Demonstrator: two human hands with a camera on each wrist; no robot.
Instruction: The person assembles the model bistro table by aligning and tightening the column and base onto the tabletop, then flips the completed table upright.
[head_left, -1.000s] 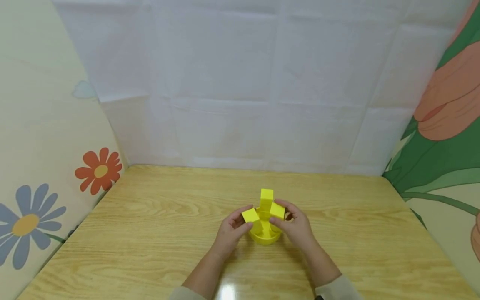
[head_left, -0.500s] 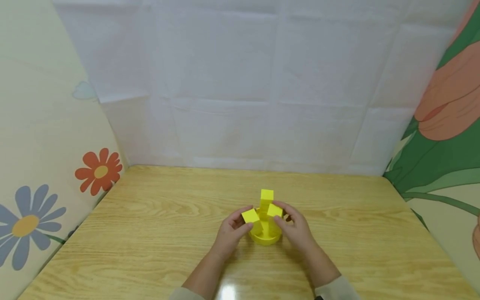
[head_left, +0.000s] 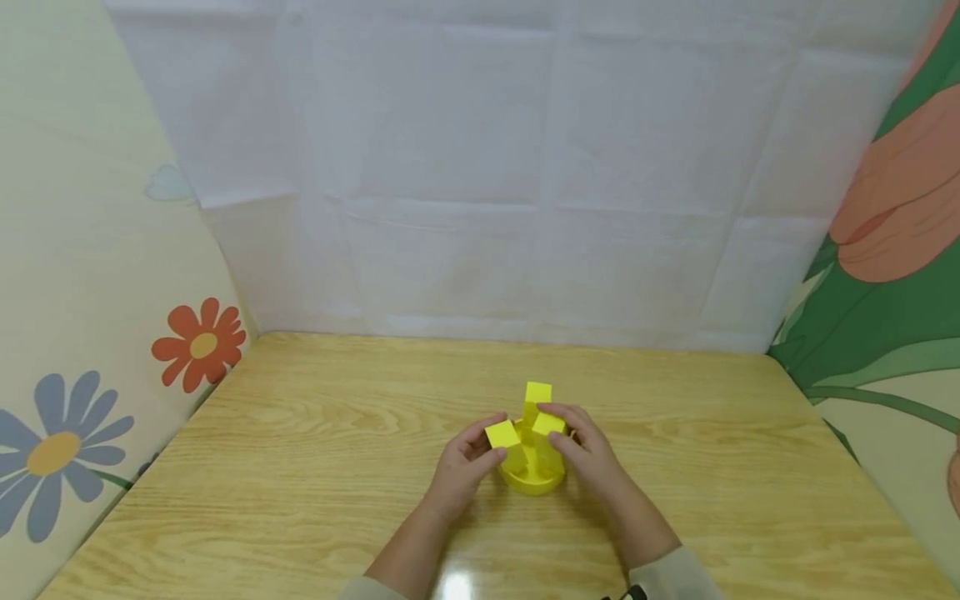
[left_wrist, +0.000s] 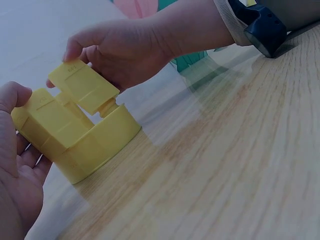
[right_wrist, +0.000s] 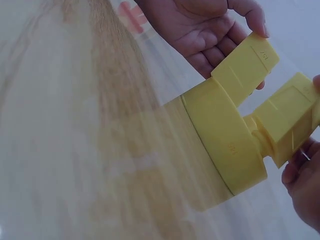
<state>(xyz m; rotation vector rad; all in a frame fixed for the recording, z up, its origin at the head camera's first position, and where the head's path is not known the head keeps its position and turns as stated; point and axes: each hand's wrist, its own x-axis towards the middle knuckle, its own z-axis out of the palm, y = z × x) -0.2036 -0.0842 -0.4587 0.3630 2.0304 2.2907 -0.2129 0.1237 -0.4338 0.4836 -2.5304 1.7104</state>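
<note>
One round yellow base (head_left: 531,486) on tabletop (head_left: 300,517), left hand (head_left: 456,468) and right hand (head_left: 592,454) either side.
Left hand pinches left block (head_left: 503,434); right hand pinches right block (head_left: 550,423), over narrow stem (right_wrist: 264,144); far block (head_left: 538,391) just beyond right hand. Best: left should steady, right align block with stem, gentle even force; seating unclear.
</note>
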